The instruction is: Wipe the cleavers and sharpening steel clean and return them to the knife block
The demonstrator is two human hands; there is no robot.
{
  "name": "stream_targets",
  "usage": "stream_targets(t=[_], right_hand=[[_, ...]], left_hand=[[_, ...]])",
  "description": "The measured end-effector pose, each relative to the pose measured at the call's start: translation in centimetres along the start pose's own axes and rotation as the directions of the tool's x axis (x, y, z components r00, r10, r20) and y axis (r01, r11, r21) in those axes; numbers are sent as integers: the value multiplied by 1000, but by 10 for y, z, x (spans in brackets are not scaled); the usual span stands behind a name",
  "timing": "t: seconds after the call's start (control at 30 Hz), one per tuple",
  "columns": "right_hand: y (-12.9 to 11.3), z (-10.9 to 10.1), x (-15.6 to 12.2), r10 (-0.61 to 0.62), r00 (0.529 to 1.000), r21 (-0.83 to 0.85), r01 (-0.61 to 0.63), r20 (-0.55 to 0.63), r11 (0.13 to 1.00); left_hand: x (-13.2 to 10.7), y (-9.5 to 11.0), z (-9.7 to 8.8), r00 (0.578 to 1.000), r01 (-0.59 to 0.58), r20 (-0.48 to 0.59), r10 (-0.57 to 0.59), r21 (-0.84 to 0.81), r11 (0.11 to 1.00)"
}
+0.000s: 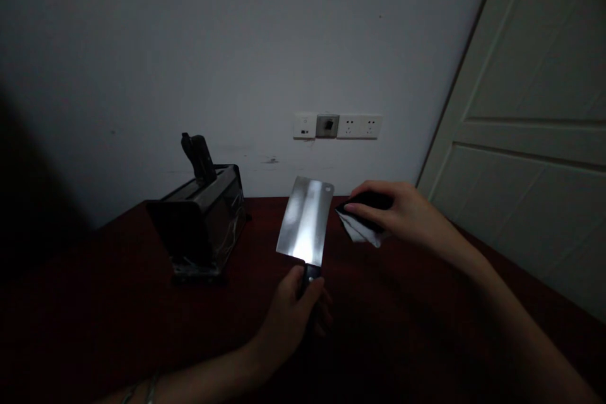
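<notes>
Looks like a home interior; I can't pin down which room.
Cues: pale painted wall (pixel 213 63), row of white plastic wall sockets (pixel 359 127), off-white panelled door (pixel 534 88) on my right, dark red-brown table (pixel 260 221). Kitchen-type gear too: black slotted knife block (pixel 208 221), broad steel-bladed cleaver (pixel 307 218) in my left hand (pixel 291 312).

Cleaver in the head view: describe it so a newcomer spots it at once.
Find the dark red table below the pale wall. Over it, the left hand holds the cleaver. Its broad, shiny blade with a corner hole sets it apart from the black-and-white item in the right hand.
</notes>
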State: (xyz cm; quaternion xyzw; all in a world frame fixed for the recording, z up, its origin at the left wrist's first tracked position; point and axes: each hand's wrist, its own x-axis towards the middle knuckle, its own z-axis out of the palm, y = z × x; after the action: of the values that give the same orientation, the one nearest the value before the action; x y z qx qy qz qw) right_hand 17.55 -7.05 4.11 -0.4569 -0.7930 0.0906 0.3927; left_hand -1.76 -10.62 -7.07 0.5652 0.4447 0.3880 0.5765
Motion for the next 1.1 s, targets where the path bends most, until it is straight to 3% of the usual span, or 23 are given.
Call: stream_targets(t=[0.2, 0.33, 0.43, 0.57, 0.73, 1.1], right_hand=[[-10, 3, -8, -21, 966, 21, 16, 257, 1000], [-15, 7, -11, -75, 932, 34, 68, 355, 997], [-16, 13, -10, -111, 913, 15, 114, 394, 993], [-16, 21, -10, -149, 891, -9, 169, 429, 986], [-16, 28, -13, -129, 887, -81, 183, 443, 980], [-24, 43, -17, -126, 863, -162, 232, 489, 959]], left_hand=[[-2, 1, 7, 999, -22, 29, 24, -58, 998], [-8, 2, 12, 995, 33, 94, -23, -112, 993], [-10, -1, 14, 995, 30, 96, -20, -102, 994], [-9, -10, 14, 1000, 2, 21, 1, -136, 991], [-10, -15, 14, 1000, 20, -18, -23, -141, 990], [-21, -19, 13, 998, 56, 23, -54, -82, 995]])
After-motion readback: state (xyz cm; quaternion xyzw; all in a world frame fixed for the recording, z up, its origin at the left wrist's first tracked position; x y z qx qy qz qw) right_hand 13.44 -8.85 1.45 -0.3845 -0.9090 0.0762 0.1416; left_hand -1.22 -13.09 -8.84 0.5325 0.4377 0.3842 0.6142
